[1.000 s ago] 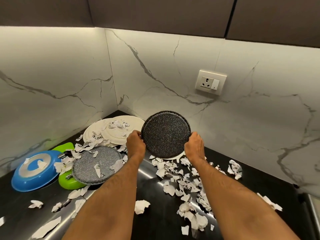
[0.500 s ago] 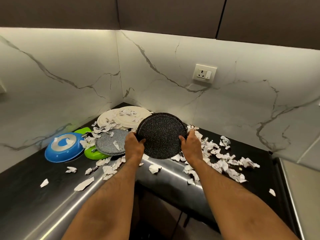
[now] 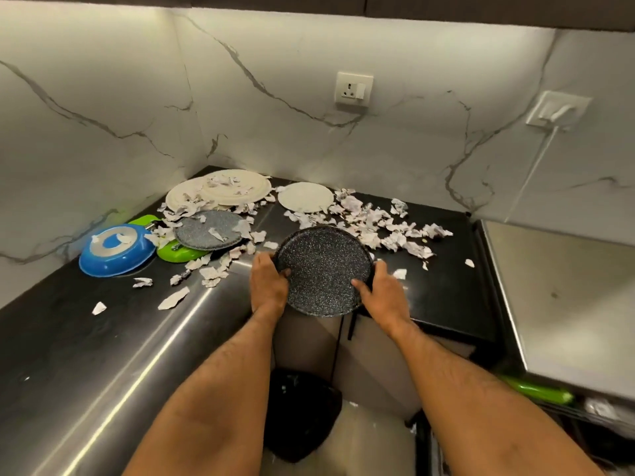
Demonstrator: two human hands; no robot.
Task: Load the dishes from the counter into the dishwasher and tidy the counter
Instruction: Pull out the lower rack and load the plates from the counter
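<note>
I hold a black speckled plate (image 3: 323, 269) by its two sides, tilted toward me, above the front edge of the black counter (image 3: 86, 338). My left hand (image 3: 268, 286) grips its left rim and my right hand (image 3: 385, 297) grips its right rim. On the counter behind lie a grey speckled plate (image 3: 209, 230), two overlapping white plates (image 3: 223, 190), another white plate (image 3: 305, 197), a blue pan (image 3: 115, 249) upside down and a green dish (image 3: 178, 254).
Several torn paper scraps (image 3: 371, 225) litter the counter round the dishes. A black bin (image 3: 302, 413) stands on the floor below my arms. At the right is an open dishwasher door (image 3: 556, 297) with a green item (image 3: 536, 393) in the rack below.
I have stepped back and drawn the black plate toward me, from over the counter's back to its front edge. The view now tilts down, showing the bin and the dishwasher.
</note>
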